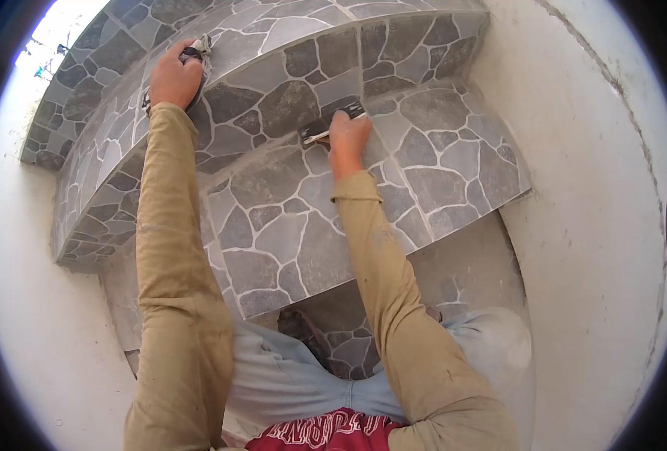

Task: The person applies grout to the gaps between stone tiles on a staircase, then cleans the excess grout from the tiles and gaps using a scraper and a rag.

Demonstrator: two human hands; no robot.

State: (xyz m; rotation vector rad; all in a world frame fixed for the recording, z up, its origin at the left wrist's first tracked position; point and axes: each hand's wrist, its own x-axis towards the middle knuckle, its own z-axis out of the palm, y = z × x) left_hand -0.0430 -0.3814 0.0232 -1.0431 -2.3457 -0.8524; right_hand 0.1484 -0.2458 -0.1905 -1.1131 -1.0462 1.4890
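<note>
- Curved steps [288,225] clad in grey stone-pattern tile with pale joints run between white plastered walls [589,225].
- The right hand [346,143] has its fingers clamped on a flat scraper [332,122], blade pressed where the riser meets the middle tread's back edge.
- The left hand [174,75] grips a dark cloth or sponge [198,54] at the upper step's front edge.
- By the look of it, joints are being cleaned; the next stroke needs the blade kept along the seam.
</note>
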